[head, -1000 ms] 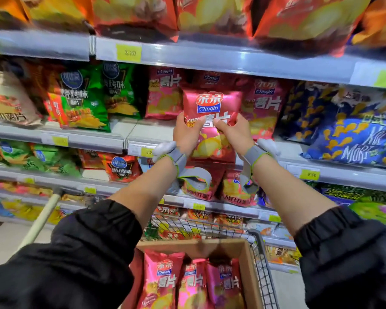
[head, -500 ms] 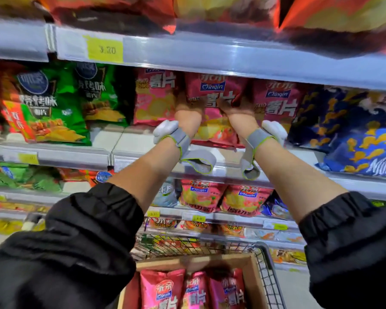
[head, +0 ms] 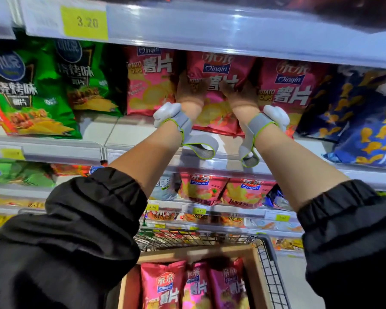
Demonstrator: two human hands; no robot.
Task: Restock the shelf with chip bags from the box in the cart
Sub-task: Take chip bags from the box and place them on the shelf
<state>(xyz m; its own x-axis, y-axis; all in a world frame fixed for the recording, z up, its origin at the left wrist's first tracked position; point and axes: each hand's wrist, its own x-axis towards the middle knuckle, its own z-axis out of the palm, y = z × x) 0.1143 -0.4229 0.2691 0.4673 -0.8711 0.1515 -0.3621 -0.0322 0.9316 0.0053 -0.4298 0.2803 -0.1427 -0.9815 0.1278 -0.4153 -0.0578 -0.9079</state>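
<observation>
A pink chip bag (head: pixel 218 70) stands upright on the shelf (head: pixel 143 130), between two matching pink bags (head: pixel 151 83) (head: pixel 292 85). My left hand (head: pixel 188 89) grips its left side and my right hand (head: pixel 239 92) grips its right side, both reaching deep under the shelf above. Below, a cardboard box (head: pixel 257 275) in the wire cart (head: pixel 274 282) holds three more pink bags (head: pixel 163 286) standing side by side.
Green chip bags (head: pixel 31 92) fill the shelf to the left, dark blue bags (head: pixel 361 114) the right. The upper shelf's rail with a yellow 3.20 price tag (head: pixel 85 22) hangs just above my hands. Lower shelves hold more pink bags (head: pixel 201 188).
Both hands have pushed the pink bag up and back from in front of the shelf into the gap between the other pink bags. The view has moved closer to the shelf.
</observation>
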